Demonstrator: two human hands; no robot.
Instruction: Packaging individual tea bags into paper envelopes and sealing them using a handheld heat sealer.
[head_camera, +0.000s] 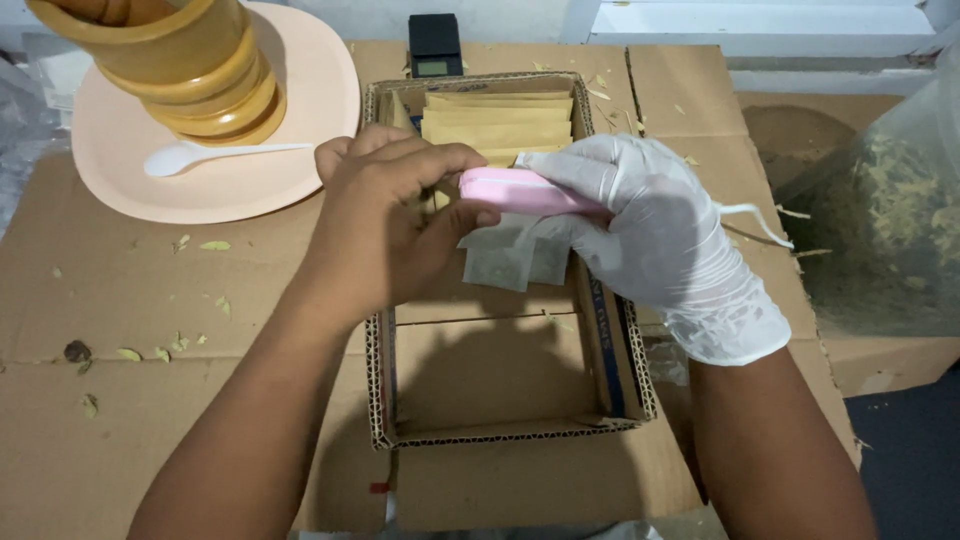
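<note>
The left hand (385, 225), bare, and the right hand (650, 225), in a white glove, meet above an open cardboard box (500, 420) that sits on flattened cardboard sheets (150, 330) covering the table. The right hand's fingers are clenched around a pink handheld sealer (520, 192), which lies roughly level and points toward the left hand. The left hand's fingers (440, 165) are curled over the sealer's tip and pinch the top of a small translucent tea bag (510, 255), which hangs just below the sealer over the middle of the box. A white cord (750, 215) trails from the gloved hand to the right.

At the far end of the box stands a row of tan paper envelopes (498, 120). Beyond the box lies a small black digital scale (435, 45). To the left, a pale pink plate (215, 170) carries a wooden mortar (175, 60) and a white plastic spoon (205, 155). At the right edge lies a clear plastic bag of dried green leaves (880, 230). Bits of dried leaf (215, 245) are scattered on the cardboard.
</note>
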